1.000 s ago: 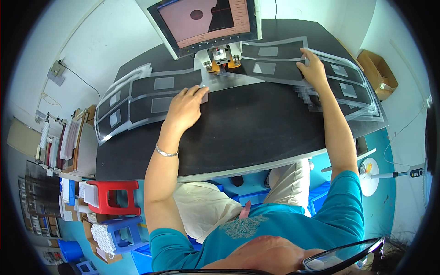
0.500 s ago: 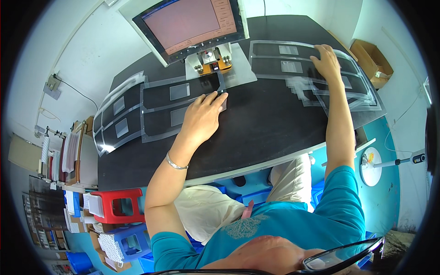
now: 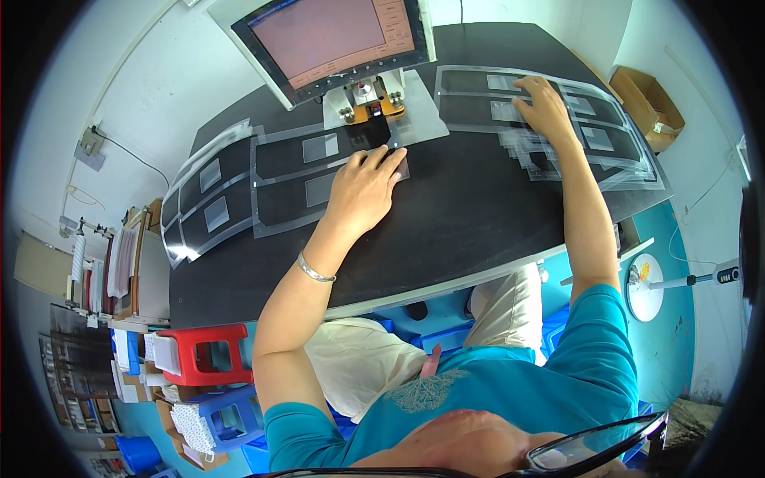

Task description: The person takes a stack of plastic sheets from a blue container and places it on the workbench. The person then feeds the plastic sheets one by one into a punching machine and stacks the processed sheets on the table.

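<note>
My left hand (image 3: 360, 193) rests with its fingers stretched out on a thin clear plastic sheet (image 3: 279, 170) marked with grey bands and pale rectangles. The sheet's far right corner reaches under the small orange-fronted head of a machine (image 3: 373, 110) below a monitor (image 3: 331, 36). On the right of the table, my right hand (image 3: 545, 113) lies over a stack of similar clear sheets (image 3: 470, 84), its fingers apart and slightly bent. Whether its fingertips touch the top sheet is hard to tell. Part of the left sheet is hidden beneath my left hand.
More clear sheets (image 3: 191, 207) lie fanned at the left of the black table (image 3: 446, 215). A cardboard box (image 3: 647, 103) stands beyond the right edge. Near the left front are a red stool (image 3: 179, 350) and a blue stool (image 3: 227, 422).
My left hand and the sheet under it have shifted a little right and away from me. My right hand has moved left across the stack.
</note>
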`<state>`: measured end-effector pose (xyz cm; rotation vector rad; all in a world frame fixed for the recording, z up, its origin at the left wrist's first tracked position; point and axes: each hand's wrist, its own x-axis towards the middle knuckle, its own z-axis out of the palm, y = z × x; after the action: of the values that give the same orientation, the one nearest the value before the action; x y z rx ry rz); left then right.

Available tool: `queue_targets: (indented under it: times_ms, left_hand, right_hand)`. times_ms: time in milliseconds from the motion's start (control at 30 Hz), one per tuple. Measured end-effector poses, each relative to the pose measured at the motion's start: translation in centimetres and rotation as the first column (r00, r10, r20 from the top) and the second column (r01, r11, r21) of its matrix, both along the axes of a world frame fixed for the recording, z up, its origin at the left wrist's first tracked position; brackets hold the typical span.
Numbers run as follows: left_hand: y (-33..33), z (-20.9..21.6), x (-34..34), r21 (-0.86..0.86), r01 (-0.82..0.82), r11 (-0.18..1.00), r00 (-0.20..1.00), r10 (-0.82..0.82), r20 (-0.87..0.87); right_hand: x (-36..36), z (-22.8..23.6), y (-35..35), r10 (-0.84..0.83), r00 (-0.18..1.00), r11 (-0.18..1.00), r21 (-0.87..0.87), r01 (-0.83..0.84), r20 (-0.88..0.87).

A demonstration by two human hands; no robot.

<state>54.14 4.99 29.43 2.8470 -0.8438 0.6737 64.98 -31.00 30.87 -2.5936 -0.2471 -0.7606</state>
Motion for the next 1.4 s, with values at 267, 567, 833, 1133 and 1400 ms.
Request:
queue_targets:
  times_ms: [267, 567, 833, 1133, 1400]
  left_hand:
    - [0.2, 0.2, -0.5, -0.022, 0.024, 0.999, 1.0, -0.024, 0.011]
    - [0.4, 0.3, -0.6, -0.022, 0.023, 0.999, 1.0, -0.023, 0.0]
    - [2.6, 3.4, -2.2, -0.05, 0.019, 0.999, 0.937, -0.035, -0.346]
    - [1.9, -0.8, 1.7, -0.009, -0.033, 0.999, 0.999, 0.033, 0.004]
    - [2.2, -1.0, 1.9, -0.009, -0.023, 1.0, 1.0, 0.023, 0.005]
  right_hand:
    - [0.0, -0.7, 1.5, 0.061, 0.997, 0.998, -0.027, -0.062, -0.056]
    - [-0.3, -0.6, 2.0, 0.072, 0.996, 0.997, -0.014, -0.073, -0.048]
    - [-0.2, -0.8, 2.0, 0.121, 0.99, 0.993, 0.027, -0.119, -0.076]
    - [-0.1, -1.0, 2.1, 0.164, 0.986, 0.985, 0.058, -0.161, -0.042]
    - [-0.1, -0.6, 2.3, 0.147, 0.984, 0.988, 0.063, -0.141, -0.098]
